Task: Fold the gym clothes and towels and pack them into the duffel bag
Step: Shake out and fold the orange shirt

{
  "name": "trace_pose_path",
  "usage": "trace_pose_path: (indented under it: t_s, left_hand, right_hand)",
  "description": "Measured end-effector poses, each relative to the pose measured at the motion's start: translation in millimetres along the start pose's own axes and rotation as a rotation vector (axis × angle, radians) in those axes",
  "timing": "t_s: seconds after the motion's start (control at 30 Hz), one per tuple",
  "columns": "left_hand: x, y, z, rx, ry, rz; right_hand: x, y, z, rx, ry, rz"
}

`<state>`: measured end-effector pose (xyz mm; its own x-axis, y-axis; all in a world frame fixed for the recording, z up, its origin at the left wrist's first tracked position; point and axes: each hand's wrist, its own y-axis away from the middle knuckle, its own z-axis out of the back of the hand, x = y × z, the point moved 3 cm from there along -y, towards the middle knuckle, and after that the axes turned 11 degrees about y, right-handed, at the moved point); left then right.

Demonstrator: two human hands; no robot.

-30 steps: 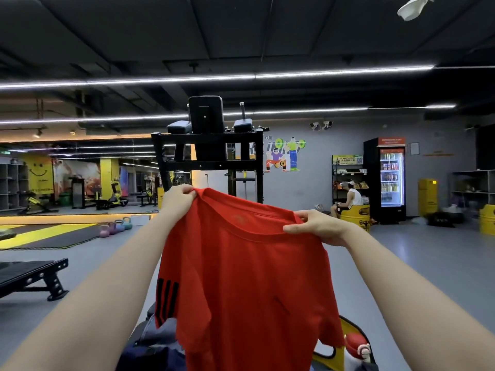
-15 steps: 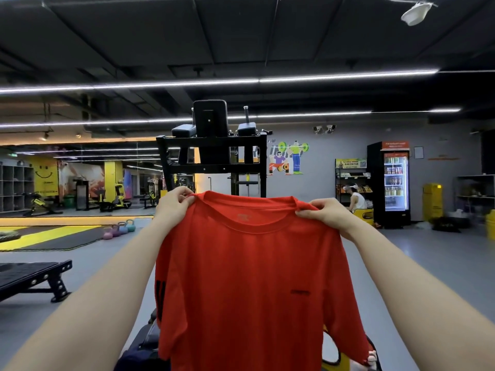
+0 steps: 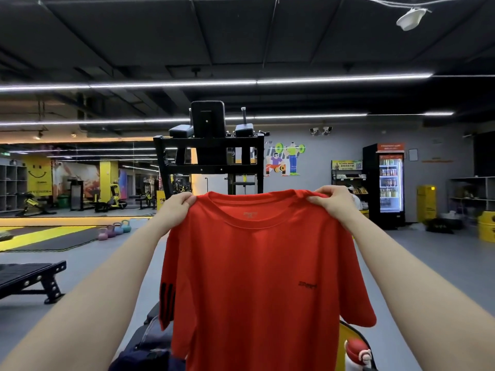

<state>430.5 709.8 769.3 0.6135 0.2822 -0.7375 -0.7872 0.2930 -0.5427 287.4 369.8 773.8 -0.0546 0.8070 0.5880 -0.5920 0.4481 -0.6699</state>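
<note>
While both arms reach forward at chest height, a red T-shirt [image 3: 257, 277] hangs spread between the two hands, its front panel facing the camera and its hem running out of view at the bottom edge. The left hand [image 3: 176, 207] pinches the shirt's left shoulder seam, fingers [image 3: 187, 200] curled over the fabric; the right hand [image 3: 333, 202] grips the right shoulder in the same way. The round neckline sits level between the hands, with a small printed label inside the collar. Black stripes mark the sleeve on the left side, and a small dark logo lies on the chest toward the right. Below the shirt, dark clothing [image 3: 150, 357] lies in a heap at lower left; whether it rests in a bag cannot be told. A yellow-and-black object [image 3: 348, 341] shows at lower right, partly hidden. Behind stand a black exercise station [image 3: 211, 153], a flat bench [image 3: 29, 277], coloured kettlebells [image 3: 113, 230] on the floor and a lit drinks fridge [image 3: 388, 183].
</note>
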Motion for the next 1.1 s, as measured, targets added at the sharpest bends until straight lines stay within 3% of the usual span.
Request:
trace_pose_path:
  t_s: [0.13,0.33,0.4,0.53,0.63,0.73,1.1]
  left_hand:
    - [-9,8,-9,0.117,0.111,-0.019]
    - [-11,13,-5,0.253,0.053,-0.101]
    - [-13,12,-3,0.222,-0.009,-0.128]
    - [-19,5,1,-0.061,-0.193,-0.169]
    - [-26,4,1,-0.151,-0.208,-0.202]
    - [-32,6,3,-0.151,-0.250,-0.229]
    - [-26,8,5,-0.038,-0.557,-0.181]
  right_hand:
    - [10,6,12,-0.102,0.086,-0.005]
    - [5,6,24,-0.114,0.140,-0.068]
    - [3,7,26,-0.090,0.183,-0.073]
    - [7,10,28,-0.021,0.258,-0.042]
    - [11,11,31,0.051,0.340,-0.010]
    - [4,9,37,0.088,0.438,-0.002]
    - [-1,16,47,-0.024,0.756,-0.067]
